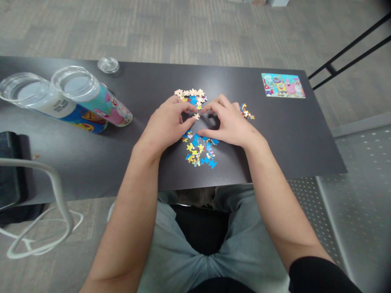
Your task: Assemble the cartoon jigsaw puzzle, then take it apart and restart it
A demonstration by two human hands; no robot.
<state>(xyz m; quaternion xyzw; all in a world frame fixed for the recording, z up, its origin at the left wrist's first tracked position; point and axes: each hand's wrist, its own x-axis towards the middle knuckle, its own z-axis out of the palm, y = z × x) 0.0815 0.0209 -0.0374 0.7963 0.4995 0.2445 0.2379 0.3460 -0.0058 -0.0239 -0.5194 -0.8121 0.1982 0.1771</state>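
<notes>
Between the thumb and fingertips of my left hand is a small puzzle piece, pale side up. My right hand is just to its right, thumb and fingers spread apart, with nothing visible in them. Beyond my hands lies a cluster of puzzle pieces, many pale side up, others blue and yellow. Nearer to me, colourful pieces are spread picture side up, partly under my right thumb. A smaller group of pieces lies beside my right hand's outer edge, partly hidden by it.
Two clear-lidded printed cylinders stand at the left of the dark table. Behind them lies a round clear lid. A cartoon picture card is at the far right. A black device and white cable are at left.
</notes>
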